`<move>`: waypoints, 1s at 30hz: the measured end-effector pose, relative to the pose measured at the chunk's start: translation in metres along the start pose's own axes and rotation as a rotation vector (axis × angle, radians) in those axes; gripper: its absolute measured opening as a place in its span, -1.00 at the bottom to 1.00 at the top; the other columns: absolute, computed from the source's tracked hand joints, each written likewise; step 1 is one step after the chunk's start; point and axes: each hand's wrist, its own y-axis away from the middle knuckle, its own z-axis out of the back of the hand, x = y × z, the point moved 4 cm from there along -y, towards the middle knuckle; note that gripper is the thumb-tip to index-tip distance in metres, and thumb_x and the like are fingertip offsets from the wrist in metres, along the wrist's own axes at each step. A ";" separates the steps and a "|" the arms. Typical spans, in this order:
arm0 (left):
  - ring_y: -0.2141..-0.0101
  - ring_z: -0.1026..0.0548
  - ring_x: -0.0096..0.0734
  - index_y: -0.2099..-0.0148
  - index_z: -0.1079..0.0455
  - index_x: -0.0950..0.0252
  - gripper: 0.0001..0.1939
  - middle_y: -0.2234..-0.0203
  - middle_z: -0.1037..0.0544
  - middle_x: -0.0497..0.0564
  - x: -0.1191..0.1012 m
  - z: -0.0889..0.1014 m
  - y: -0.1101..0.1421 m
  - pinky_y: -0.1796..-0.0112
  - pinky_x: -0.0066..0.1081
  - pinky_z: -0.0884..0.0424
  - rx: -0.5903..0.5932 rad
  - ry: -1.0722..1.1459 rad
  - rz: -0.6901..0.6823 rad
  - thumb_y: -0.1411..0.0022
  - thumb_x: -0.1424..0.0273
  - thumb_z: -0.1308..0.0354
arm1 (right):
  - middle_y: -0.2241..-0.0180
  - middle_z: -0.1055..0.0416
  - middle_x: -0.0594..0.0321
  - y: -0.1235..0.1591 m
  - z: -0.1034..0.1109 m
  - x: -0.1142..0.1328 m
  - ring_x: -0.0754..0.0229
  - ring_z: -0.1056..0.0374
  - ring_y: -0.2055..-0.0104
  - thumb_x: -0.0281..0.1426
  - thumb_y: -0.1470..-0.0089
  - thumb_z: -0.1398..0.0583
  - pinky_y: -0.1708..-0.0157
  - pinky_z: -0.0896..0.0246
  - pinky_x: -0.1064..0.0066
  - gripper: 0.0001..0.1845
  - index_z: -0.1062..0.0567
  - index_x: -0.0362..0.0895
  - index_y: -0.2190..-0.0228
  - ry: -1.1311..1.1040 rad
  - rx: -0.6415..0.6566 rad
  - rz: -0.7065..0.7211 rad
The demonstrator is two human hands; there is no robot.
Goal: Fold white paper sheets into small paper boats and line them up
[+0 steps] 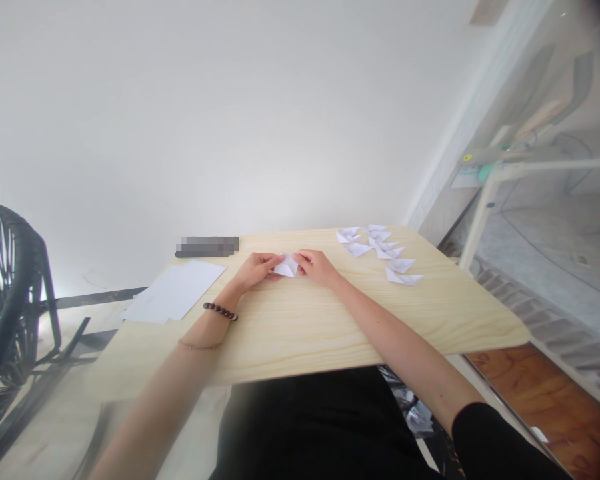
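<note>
Between my two hands is a small folded piece of white paper (287, 266), held just above the middle of the table. My left hand (257, 269) pinches its left side, thumb on top, with a beaded bracelet on the wrist. The right side of the paper is gripped by my right hand (316, 266), fingers curled. To the right lie several folded paper boats (387, 249) in loose rows, one of them a paper boat (404, 277) nearest me. A stack of white paper sheets (177, 291) rests on the left of the table.
The pale wooden table (300, 333) stands against a white wall. A dark, partly blurred-out object (207, 247) lies at its back left edge. On the left is a woven black chair (15, 287); a white metal frame (485, 200) stands on the right.
</note>
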 end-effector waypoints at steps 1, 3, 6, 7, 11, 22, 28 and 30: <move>0.32 -0.42 -0.29 0.31 -0.44 0.36 -0.58 0.39 -0.50 0.08 0.000 0.001 -0.001 0.40 -0.39 -0.38 -0.026 -0.007 -0.018 0.08 0.11 -0.12 | 0.68 -0.24 0.35 0.000 -0.001 0.001 0.37 -0.17 0.60 -0.18 -0.03 0.05 0.50 -0.05 0.53 -0.61 -0.23 -0.16 0.66 0.002 0.013 0.010; 0.36 -0.41 -0.32 0.31 -0.44 0.37 -0.58 0.41 -0.49 0.07 0.001 0.002 -0.002 0.43 -0.41 -0.37 -0.055 -0.022 -0.043 0.06 0.11 -0.10 | 0.68 -0.23 0.35 0.000 -0.002 0.002 0.37 -0.17 0.59 -0.19 -0.02 0.04 0.50 -0.06 0.53 -0.62 -0.24 -0.16 0.66 0.012 0.036 0.021; 0.43 -0.39 -0.40 0.32 -0.44 0.38 -0.60 0.45 -0.48 0.05 0.004 0.003 -0.004 0.44 -0.45 -0.33 -0.064 -0.036 -0.071 0.04 0.13 -0.10 | 0.68 -0.23 0.36 0.001 -0.004 0.003 0.37 -0.17 0.59 -0.20 -0.02 0.03 0.50 -0.06 0.54 -0.64 -0.26 -0.16 0.64 0.008 0.067 0.026; 0.46 -0.37 -0.43 0.32 -0.44 0.39 -0.60 0.47 -0.48 0.04 0.005 0.004 -0.004 0.46 -0.46 -0.32 -0.068 -0.043 -0.082 0.04 0.13 -0.09 | 0.68 -0.23 0.36 0.001 -0.004 0.004 0.37 -0.17 0.59 -0.20 -0.02 0.03 0.51 -0.06 0.54 -0.65 -0.26 -0.17 0.63 -0.002 0.077 0.024; 0.54 -0.32 -0.50 0.35 -0.44 0.40 -0.59 0.55 -0.45 0.00 0.005 0.005 -0.004 0.50 -0.50 -0.25 -0.092 -0.104 -0.127 0.03 0.12 -0.07 | 0.67 -0.24 0.36 0.001 -0.004 0.004 0.38 -0.18 0.59 -0.20 -0.01 0.03 0.51 -0.08 0.53 -0.65 -0.27 -0.17 0.62 -0.046 0.088 0.009; 0.55 -0.31 -0.52 0.33 -0.43 0.42 -0.57 0.55 -0.46 0.01 -0.002 0.002 -0.002 0.52 -0.51 -0.20 -0.099 -0.122 -0.145 0.07 0.12 -0.11 | 0.65 -0.26 0.34 0.000 -0.005 0.001 0.38 -0.19 0.58 -0.19 -0.01 0.02 0.53 -0.09 0.56 -0.63 -0.29 -0.19 0.62 -0.064 0.104 -0.001; 0.59 -0.31 -0.54 0.36 -0.43 0.42 -0.58 0.60 -0.45 -0.02 0.004 0.005 -0.005 0.56 -0.53 -0.19 -0.135 -0.109 -0.112 0.10 0.12 -0.14 | 0.66 -0.27 0.33 0.000 -0.005 0.001 0.39 -0.19 0.60 -0.17 -0.01 0.02 0.54 -0.09 0.56 -0.62 -0.30 -0.19 0.62 -0.063 0.098 0.004; 0.57 -0.33 -0.52 0.35 -0.43 0.41 -0.59 0.57 -0.46 -0.02 0.003 0.004 -0.005 0.55 -0.53 -0.22 -0.142 -0.084 -0.105 0.10 0.12 -0.14 | 0.66 -0.27 0.33 0.000 -0.004 0.000 0.39 -0.19 0.60 -0.17 -0.01 0.02 0.55 -0.09 0.56 -0.61 -0.29 -0.19 0.63 -0.061 0.077 -0.004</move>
